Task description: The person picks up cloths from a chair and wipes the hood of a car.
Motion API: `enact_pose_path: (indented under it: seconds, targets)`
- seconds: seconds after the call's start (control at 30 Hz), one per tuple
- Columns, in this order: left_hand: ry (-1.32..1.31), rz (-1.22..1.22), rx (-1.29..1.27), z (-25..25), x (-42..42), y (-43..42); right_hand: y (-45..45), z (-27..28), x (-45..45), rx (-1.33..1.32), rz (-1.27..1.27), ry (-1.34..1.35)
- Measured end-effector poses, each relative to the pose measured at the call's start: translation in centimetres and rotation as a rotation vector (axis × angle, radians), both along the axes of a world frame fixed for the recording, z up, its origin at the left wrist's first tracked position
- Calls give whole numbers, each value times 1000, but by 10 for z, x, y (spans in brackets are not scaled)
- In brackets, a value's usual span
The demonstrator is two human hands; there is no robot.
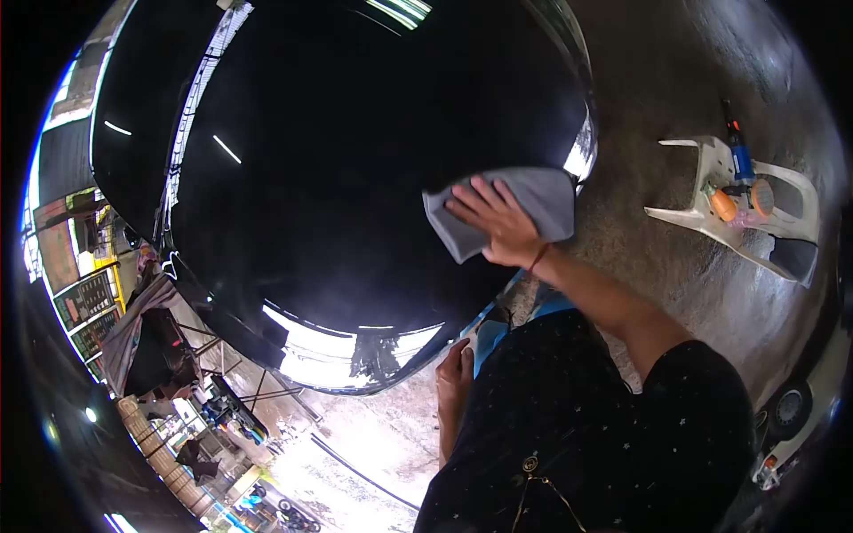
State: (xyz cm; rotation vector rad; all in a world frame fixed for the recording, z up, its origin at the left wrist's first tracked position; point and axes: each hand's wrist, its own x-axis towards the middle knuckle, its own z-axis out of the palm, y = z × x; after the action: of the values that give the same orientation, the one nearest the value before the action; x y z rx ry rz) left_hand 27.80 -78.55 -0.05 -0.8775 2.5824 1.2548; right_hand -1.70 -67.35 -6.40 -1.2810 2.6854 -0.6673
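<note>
My right hand (502, 224) lies flat on a folded grey cloth (553, 200), its fingers stretched out and a little apart. Beneath the cloth is a glossy black car panel (355, 178), which looks like a hood, near its right edge. Low beside my body, my left hand (455, 377) has its fingers curled. A blue and whitish thing (489, 342) shows right by those fingertips, partly hidden by my dark shirt. I cannot make out what the left hand holds.
On the right, a white plastic chair or stool (706, 164) bears a blue and black power tool (740, 160), an orange bottle (721, 204) and a round pad (761, 197). A light-coloured car (809, 391) stands lower right. Shelving and clutter (227, 413) line the lower left.
</note>
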Motion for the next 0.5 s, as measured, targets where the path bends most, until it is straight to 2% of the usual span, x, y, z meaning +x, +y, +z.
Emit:
enact_pose_path:
  seconds: [0.03, 0.17, 0.23, 0.3, 0.37, 0.5]
  targets:
    - [-42, 33, -3, 0, 2, -2, -3, 15, -26, 124, 72, -13]
    - [-134, 95, -2, 15, 13, 3, -59, 23, -169, -110, -216, 333]
    - [-110, 101, -27, 11, 33, 7, -89, 27, -221, -114, -282, 400]
    - [-157, 206, 31, 14, 44, 12, -95, 44, -208, -231, -271, 336]
    - [-191, 219, 33, 16, 48, 14, -96, 25, -164, -147, -247, 344]
    - [-148, 228, 63, 10, 60, 12, -47, 27, 13, 51, 63, 24]
